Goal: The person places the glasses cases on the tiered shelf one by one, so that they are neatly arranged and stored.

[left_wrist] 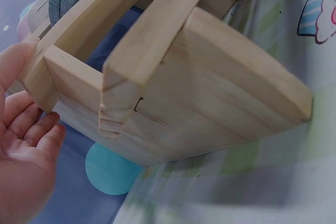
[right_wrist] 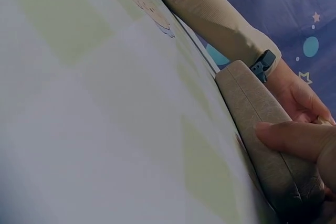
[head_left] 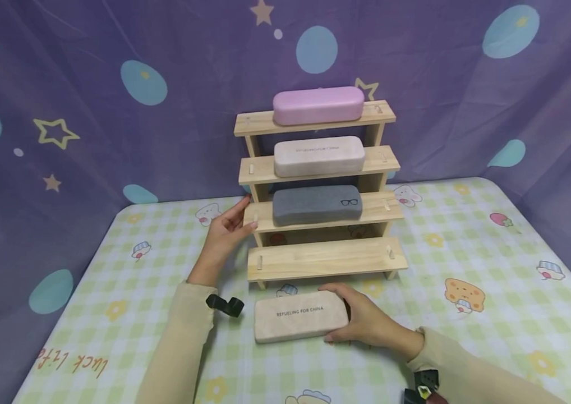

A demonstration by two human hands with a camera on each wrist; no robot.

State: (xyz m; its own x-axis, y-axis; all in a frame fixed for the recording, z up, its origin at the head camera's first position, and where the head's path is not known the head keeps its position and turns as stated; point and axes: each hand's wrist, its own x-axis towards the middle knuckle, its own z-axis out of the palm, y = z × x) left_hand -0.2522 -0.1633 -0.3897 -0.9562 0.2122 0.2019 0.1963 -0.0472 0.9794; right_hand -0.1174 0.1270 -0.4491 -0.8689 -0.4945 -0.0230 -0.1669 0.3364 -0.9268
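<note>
A stepped wooden display rack (head_left: pixel 326 258) stands on the table. My left hand (head_left: pixel 227 227) grips the left end of its second board from the bottom. In the left wrist view, the thumb (left_wrist: pixel 18 61) lies on that board's end and the fingers curl beneath. In front of the rack is a beige glasses case (head_left: pixel 298 318) lettered "REFUELING FOR CHINA". My right hand (head_left: pixel 361 317) holds its right end, thumb on the near side and fingers on the far side. The right wrist view shows the case (right_wrist: pixel 257 108) low against the tablecloth, partly covered by the hand.
A grey glasses case (head_left: pixel 311 206), a white case (head_left: pixel 318 158) and a pink case (head_left: pixel 318 106) sit on the rack's upper boards. A checked tablecloth (head_left: pixel 467 348) covers the table. Behind hangs a purple curtain (head_left: pixel 205 73).
</note>
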